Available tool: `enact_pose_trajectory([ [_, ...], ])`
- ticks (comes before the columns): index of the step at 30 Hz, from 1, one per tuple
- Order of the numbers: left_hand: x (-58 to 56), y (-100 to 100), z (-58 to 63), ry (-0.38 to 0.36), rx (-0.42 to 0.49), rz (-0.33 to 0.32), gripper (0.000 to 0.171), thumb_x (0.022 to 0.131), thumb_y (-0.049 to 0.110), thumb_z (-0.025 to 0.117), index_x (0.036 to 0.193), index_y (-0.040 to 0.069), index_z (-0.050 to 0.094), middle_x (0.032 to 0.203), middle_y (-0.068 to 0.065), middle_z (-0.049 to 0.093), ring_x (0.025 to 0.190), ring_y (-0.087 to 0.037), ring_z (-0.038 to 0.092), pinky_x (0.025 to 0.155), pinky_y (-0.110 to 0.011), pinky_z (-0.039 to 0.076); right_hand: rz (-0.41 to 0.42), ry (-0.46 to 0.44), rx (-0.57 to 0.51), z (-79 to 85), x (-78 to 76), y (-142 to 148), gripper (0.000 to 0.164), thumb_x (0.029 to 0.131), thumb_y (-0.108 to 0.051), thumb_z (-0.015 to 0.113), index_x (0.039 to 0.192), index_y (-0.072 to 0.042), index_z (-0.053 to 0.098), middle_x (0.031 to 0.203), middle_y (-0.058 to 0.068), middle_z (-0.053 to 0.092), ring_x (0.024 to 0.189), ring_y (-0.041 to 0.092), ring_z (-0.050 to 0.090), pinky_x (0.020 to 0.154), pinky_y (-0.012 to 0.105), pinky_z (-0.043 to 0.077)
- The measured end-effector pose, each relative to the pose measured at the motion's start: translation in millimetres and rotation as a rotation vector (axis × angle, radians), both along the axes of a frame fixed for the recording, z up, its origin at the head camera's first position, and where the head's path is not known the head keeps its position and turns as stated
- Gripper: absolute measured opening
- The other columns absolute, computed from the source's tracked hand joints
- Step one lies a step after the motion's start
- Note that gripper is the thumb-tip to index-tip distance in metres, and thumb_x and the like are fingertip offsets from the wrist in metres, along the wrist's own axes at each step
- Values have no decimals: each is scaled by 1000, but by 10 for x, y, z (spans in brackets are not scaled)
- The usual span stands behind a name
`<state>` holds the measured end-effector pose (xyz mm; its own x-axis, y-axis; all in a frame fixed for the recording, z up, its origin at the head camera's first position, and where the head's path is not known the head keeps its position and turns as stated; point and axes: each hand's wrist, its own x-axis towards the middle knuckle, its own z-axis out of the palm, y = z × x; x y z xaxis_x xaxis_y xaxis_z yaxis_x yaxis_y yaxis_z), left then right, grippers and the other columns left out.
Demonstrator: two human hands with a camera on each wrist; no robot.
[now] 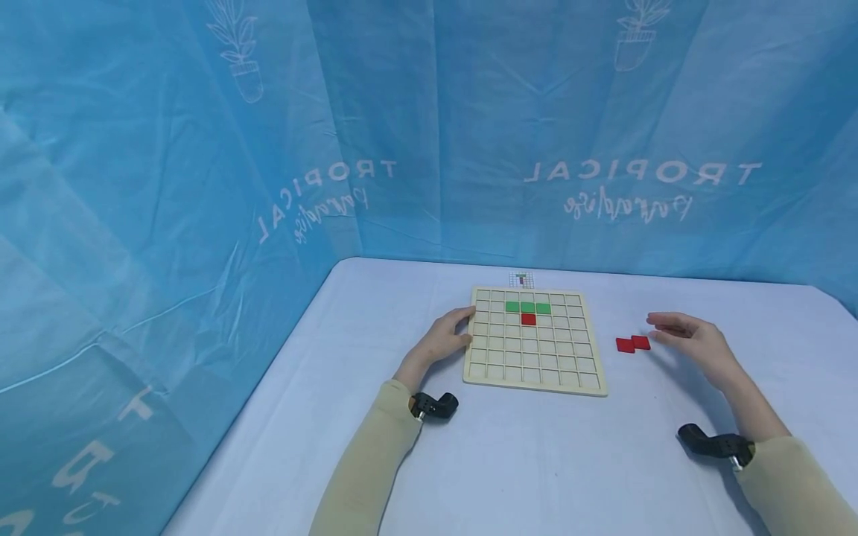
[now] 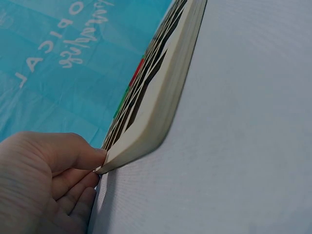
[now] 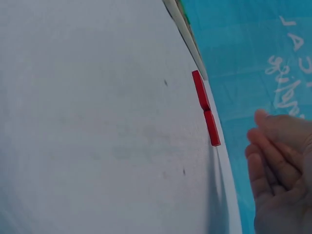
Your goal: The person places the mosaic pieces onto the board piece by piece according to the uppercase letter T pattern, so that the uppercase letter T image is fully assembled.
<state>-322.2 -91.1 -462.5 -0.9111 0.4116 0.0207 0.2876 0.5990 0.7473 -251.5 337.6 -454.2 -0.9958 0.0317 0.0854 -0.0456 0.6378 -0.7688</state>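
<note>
A pale wooden grid board (image 1: 534, 388) lies on the white table. Three green square tiles (image 1: 528, 307) form a row in its upper part, with one red tile (image 1: 529, 319) directly below the middle one. My left hand (image 1: 439, 341) touches the board's left edge, its thumb and fingers spaced apart along it; the left wrist view shows the thumb (image 2: 95, 157) against the edge. Two loose red tiles (image 1: 625, 345) lie right of the board, corners touching or overlapping. Just to their right hovers my right hand (image 1: 697, 344), fingers loosely bent and nothing between them.
Behind the board lies a small printed grid card (image 1: 521, 280) with a coloured pattern. Blue printed curtains (image 1: 402, 134) stand along the table's back and left side. Each wrist carries a black camera mount (image 1: 713, 444).
</note>
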Motion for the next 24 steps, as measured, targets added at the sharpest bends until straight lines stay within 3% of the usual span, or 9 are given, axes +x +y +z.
enact_pose_trajectory([
  [1, -1, 1, 2, 0, -1, 1, 59, 90, 7, 56, 146, 9, 36, 148, -6, 36, 137, -19, 29, 112, -32, 25, 11, 4, 9, -26, 1, 8, 53, 93, -38, 58, 133, -4, 50, 130, 20, 52, 112, 23, 50, 95, 52, 45],
  [3, -1, 2, 3, 1, -2, 2, 59, 90, 7, 56, 146, 9, 36, 148, -6, 36, 137, -19, 29, 112, -32, 25, 16, 1, 28, -81, -7, 20, 52, 93, -37, 58, 132, -3, 51, 131, 21, 51, 114, 28, 49, 94, 53, 45],
  [8, 6, 3, 7, -4, 0, 5, 59, 90, 7, 56, 146, 9, 36, 148, -6, 36, 137, -19, 29, 112, -32, 25, 28, 10, 81, -194, -27, 39, 51, 93, -36, 59, 130, -2, 54, 129, 22, 53, 116, 36, 48, 79, 15, 48],
  [10, 12, 5, 12, -6, 1, 7, 60, 90, 7, 56, 146, 9, 36, 148, -6, 36, 137, -19, 29, 112, -32, 25, 32, 27, 87, -222, -29, 39, 50, 93, -35, 59, 129, -1, 54, 127, 23, 54, 114, 37, 49, 72, 4, 42],
  [12, 13, 6, 15, -4, 1, 8, 59, 90, 7, 56, 146, 9, 36, 148, -6, 36, 137, -19, 29, 112, -32, 25, 34, 48, 100, -239, -32, 35, 49, 93, -34, 60, 128, -1, 55, 126, 24, 54, 113, 38, 50, 70, 2, 40],
  [14, 14, 5, 15, -4, 4, 9, 59, 90, 6, 56, 146, 9, 36, 148, -6, 36, 137, -20, 29, 112, -32, 25, 37, 66, 125, -244, -28, 26, 47, 92, -31, 61, 127, 0, 56, 125, 24, 55, 113, 38, 51, 77, 10, 48],
  [16, 12, 4, 10, -2, 6, 6, 59, 90, 6, 56, 146, 8, 36, 148, -6, 36, 137, -20, 29, 112, -32, 25, 39, 76, 148, -246, -22, 14, 44, 92, -28, 62, 126, 0, 56, 124, 24, 55, 113, 40, 51, 86, 27, 52],
  [19, 9, 4, 2, -1, 10, 1, 59, 90, 6, 56, 146, 8, 35, 148, -6, 35, 137, -19, 29, 112, -32, 25, 42, 80, 180, -239, -20, -7, 41, 91, -21, 64, 125, 2, 57, 123, 26, 55, 114, 42, 49, 91, 55, 46],
  [24, 12, 3, -9, -1, 7, -4, 59, 91, 6, 56, 146, 8, 35, 148, -7, 35, 137, -20, 29, 112, -32, 25, 22, 59, 192, -162, -8, -20, 41, 90, -21, 65, 125, 0, 58, 123, 26, 54, 116, 44, 45, 90, 62, 43],
])
